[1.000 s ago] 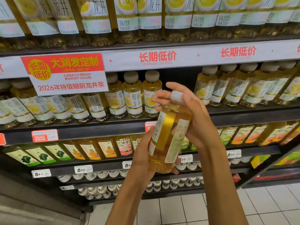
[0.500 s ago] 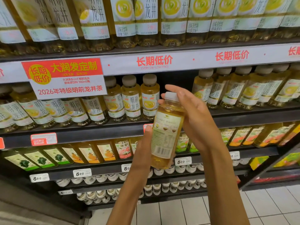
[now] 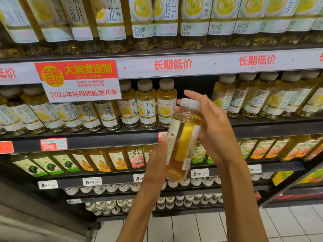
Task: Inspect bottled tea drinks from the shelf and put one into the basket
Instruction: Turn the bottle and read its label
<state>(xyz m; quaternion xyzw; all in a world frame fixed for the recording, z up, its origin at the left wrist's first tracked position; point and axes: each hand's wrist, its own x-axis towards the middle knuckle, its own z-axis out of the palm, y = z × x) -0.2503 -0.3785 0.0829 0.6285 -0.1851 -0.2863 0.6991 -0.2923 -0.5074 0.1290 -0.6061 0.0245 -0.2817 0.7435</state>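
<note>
Tea bottle under inspection, turned since half a second ago.

Dark metal shelf (image 3: 111,140) of bottled tea spans 9 to 3 o'clock; the right hand (image 3: 215,130) wraps the neck, the left hand (image 3: 155,165) cups the base of the clear plastic bottle of golden tea (image 3: 181,145), held mid-frame. The back label has rotated away; the label seam now shows. Inspection continues; no basket in view.

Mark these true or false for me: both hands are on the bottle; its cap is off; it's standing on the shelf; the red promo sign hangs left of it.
1. Both hands hold the bottle: true, left hand low, right hand near the top.
2. The cap is off: false, it is on.
3. The bottle stands on the shelf: false, it is held in front of it, tilted.
4. The red promo sign hangs left of the bottle: true.
</note>
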